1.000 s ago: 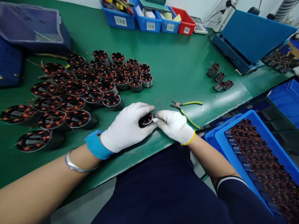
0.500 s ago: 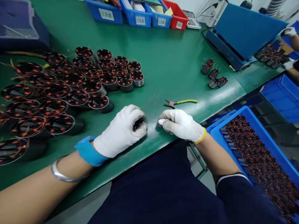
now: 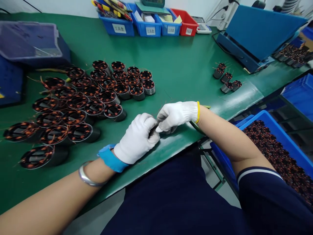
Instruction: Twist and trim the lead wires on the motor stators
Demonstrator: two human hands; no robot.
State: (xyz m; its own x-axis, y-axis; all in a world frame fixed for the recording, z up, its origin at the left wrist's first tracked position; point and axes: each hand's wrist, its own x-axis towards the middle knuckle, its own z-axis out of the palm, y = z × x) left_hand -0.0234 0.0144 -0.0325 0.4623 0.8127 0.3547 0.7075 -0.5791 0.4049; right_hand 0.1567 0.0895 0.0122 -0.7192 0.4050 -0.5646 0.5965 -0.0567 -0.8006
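Observation:
My left hand [image 3: 137, 138], in a white glove with a blue cuff, is curled round a small motor stator [image 3: 152, 131] wound with copper wire; only a dark sliver of it shows between the fingers. My right hand [image 3: 176, 116], also gloved, pinches at the stator's top, its fingertips pressed against my left hand. Both hands rest near the front edge of the green table [image 3: 181, 65]. The green-handled cutters [image 3: 195, 125] lie mostly hidden under my right wrist.
Several larger wound stators [image 3: 80, 98] stand in rows on the left. A few small stators [image 3: 226, 80] stand at the right. A blue crate [image 3: 281, 156] full of stators sits beside my right arm. Blue and red bins [image 3: 151, 23] line the back; a blue machine [image 3: 256, 36] stands back right.
My right hand, which had drawn a wire out to the right, has come back left and up against my left hand, now covering the cutters. The left hand keeps its grip on the stator.

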